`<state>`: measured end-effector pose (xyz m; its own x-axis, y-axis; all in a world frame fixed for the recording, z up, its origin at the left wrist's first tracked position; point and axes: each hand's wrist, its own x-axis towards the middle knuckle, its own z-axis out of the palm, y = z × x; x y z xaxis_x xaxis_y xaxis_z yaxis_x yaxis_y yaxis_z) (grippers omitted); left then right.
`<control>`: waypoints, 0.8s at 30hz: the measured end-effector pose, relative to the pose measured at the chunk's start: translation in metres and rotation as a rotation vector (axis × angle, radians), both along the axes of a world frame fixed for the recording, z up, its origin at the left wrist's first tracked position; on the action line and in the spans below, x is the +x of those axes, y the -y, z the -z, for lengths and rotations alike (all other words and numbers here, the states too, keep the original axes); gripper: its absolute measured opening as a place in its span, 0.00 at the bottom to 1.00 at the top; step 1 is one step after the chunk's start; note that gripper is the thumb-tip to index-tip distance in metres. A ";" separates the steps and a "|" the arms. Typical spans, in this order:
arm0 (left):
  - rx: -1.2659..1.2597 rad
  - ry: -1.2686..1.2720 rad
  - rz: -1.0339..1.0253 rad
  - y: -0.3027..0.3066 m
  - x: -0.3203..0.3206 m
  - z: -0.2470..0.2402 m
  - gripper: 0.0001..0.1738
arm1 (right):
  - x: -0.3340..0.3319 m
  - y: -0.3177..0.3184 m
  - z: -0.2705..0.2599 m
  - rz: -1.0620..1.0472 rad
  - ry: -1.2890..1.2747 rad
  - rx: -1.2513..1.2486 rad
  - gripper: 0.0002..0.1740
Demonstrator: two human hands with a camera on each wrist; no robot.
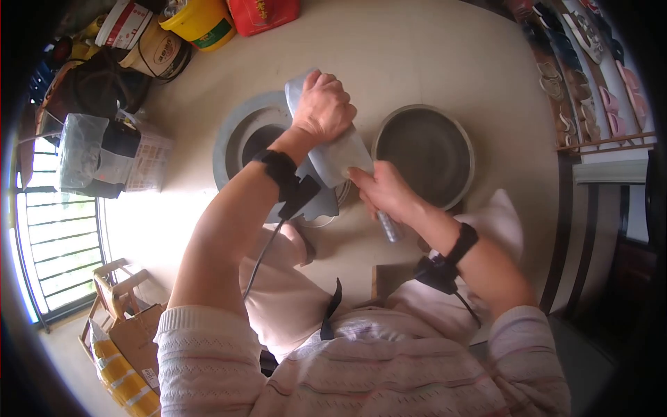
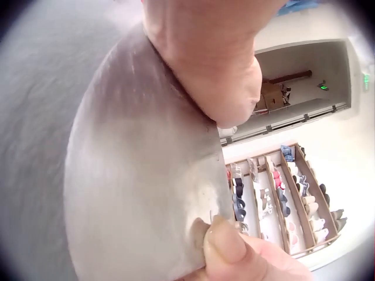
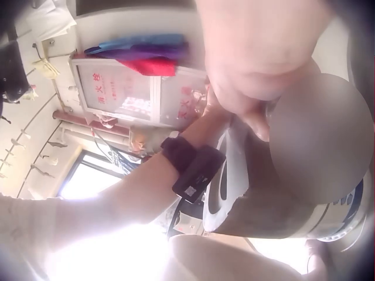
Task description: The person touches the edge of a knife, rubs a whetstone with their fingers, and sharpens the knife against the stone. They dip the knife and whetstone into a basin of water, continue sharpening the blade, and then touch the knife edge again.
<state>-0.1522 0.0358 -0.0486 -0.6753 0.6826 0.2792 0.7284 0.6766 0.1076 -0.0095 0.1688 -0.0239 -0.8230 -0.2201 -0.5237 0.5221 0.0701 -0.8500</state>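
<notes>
A wide metal cleaver [image 1: 347, 149] with a curved edge lies slanted across the head view. My left hand [image 1: 323, 108] grips its blade toward the far end, fingers curled over it. With curled fingers my right hand [image 1: 385, 187] holds it at the handle end, and the metal handle [image 1: 390, 228] sticks out below. In the left wrist view the right thumb [image 2: 228, 243] presses on the blade's face. Under the blade stands a round grey machine [image 1: 226, 142] with a dark hollow in its middle, partly hidden by the left arm and the cleaver.
Right of the machine, a round grey pan [image 1: 425, 156] sits on the floor. Shoes fill a rack [image 1: 590, 90] at right. A yellow bucket [image 1: 201, 24], a red bag [image 1: 264, 14] and a plastic crate [image 1: 149, 156] stand at left. A wooden stool [image 1: 114, 288] is at lower left.
</notes>
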 end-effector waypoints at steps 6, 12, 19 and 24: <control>0.017 -0.017 0.028 0.002 -0.002 -0.002 0.12 | -0.003 0.008 0.008 0.039 0.096 -0.041 0.16; 0.082 0.009 0.063 -0.003 0.031 -0.002 0.11 | 0.036 0.001 -0.001 -0.006 0.119 0.019 0.17; -0.013 0.031 0.007 0.006 -0.017 -0.004 0.09 | -0.015 0.010 0.006 0.021 0.083 -0.003 0.18; 0.079 -0.010 0.073 0.002 0.018 -0.001 0.09 | 0.026 0.008 0.009 0.019 0.038 -0.002 0.18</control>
